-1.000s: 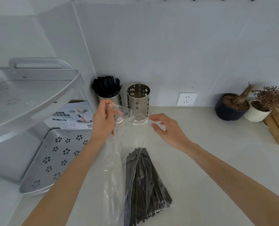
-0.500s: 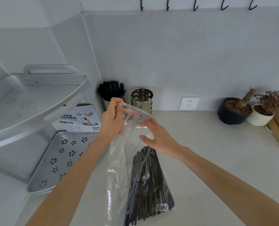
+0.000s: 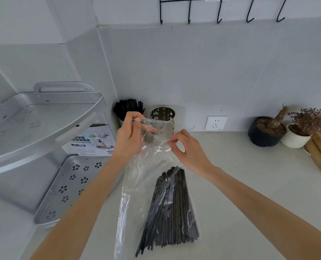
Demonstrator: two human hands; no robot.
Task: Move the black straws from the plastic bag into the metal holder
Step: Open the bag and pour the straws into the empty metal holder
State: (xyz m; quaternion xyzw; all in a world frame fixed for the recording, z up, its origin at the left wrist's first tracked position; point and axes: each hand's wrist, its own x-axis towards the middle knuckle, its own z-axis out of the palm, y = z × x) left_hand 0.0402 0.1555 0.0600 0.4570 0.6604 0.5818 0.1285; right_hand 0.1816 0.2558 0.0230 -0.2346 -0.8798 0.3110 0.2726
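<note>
We hold the plastic bag (image 3: 146, 166) by its mouth, which is lifted just in front of the metal holder (image 3: 162, 117). The left hand (image 3: 131, 136) is closed in a pinch on the left edge of the opening, thumb and fingers pressed together on the film. The right hand (image 3: 188, 149) pinches the right edge between thumb and forefinger, its other fingers loosely curled. The black straws (image 3: 172, 209) lie inside the bag, well in front of the holder, resting on the counter (image 3: 249, 184) with their near ends fanned out.

The step in hand appears to be opening the bag. We pull the two edges apart evenly so that the mouth forms a wide gap. We keep both pinches on the film only, since thin plastic slips and clings to itself. We leave the lower part of the bag on the counter, so the straws stay bundled. The holder is empty and stands just right of a second holder full of straws (image 3: 128, 107); we target the empty one.
</note>
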